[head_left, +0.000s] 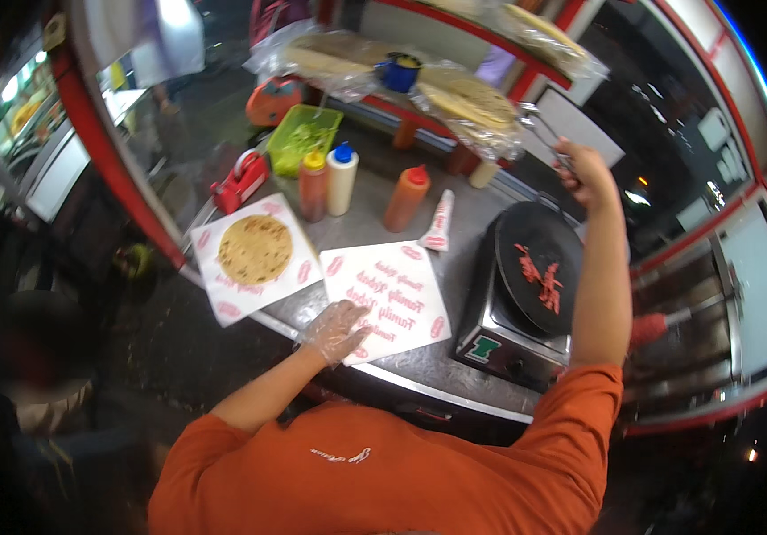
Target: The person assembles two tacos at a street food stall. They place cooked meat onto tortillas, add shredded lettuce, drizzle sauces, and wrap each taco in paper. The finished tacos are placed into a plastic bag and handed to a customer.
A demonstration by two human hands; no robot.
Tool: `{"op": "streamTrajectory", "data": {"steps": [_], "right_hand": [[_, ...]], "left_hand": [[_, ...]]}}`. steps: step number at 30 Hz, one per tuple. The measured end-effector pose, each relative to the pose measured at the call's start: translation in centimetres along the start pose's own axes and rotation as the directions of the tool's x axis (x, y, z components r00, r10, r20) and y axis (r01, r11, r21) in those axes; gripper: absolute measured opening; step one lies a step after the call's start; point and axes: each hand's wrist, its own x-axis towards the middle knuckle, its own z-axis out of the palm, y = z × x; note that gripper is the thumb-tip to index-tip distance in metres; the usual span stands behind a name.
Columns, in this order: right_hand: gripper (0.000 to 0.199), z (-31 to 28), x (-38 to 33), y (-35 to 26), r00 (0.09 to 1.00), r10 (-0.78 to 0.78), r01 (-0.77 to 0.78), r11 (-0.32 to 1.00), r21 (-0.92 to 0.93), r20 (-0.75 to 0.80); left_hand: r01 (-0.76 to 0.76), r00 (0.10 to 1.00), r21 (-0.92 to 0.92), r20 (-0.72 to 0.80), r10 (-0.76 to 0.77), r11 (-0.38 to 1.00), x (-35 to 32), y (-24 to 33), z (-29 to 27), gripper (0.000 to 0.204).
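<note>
My left hand, in a clear plastic glove, lies on the lower left part of a printed sheet of wrapping paper with its fingers stretched out. To its left, a round browned flatbread rests on another paper sheet. My right hand is raised beyond the far right of the griddle, closed round the handle of metal tongs. Below that arm, reddish strips of meat lie on the round black griddle. Nothing shows clearly between the tongs' ends.
Squeeze bottles stand behind the papers, near a green tub of shredded lettuce and a red tape dispenser. A white paper cone sits beside the griddle. Wrapped flatbreads and a blue cup occupy the shelf above.
</note>
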Motion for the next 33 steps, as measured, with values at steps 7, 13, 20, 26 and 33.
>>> {"op": "streamTrajectory", "data": {"steps": [7, 13, 20, 26, 33], "right_hand": [[0.032, 2.2, -2.2, -1.3, 0.994, 0.073, -0.075, 0.997, -0.021, -0.079], [0.026, 6.1, -1.2, -1.5, 0.999, 0.046, -0.044, 0.989, 0.141, -0.008], [0.022, 8.5, -10.4, 6.0, 0.95, -0.311, 0.289, 0.895, 0.341, 0.01], [0.03, 16.5, -27.1, 24.4, 0.979, 0.2, -0.198, 0.979, 0.05, -0.028], [0.038, 15.1, -33.8, 31.4, 0.991, -0.129, 0.108, 0.939, -0.327, -0.044]], "left_hand": [[-0.072, 0.994, -0.066, -0.087, 0.066, 0.995, 0.1, 0.7, -1.0, 0.04], [-0.073, 0.995, -0.067, -0.079, 0.067, 0.995, 0.2, 0.3, -0.7, 0.034], [0.034, 0.995, -0.091, -0.093, -0.043, 0.995, 0.4, -1.3, 0.6, 0.034], [0.213, 0.945, -0.494, -0.114, -0.305, 0.843, 0.6, -3.5, 0.5, 0.052], [0.249, 0.969, 0.142, -0.048, -0.244, 0.958, 3.3, -1.6, -1.0, 0.061]]}}
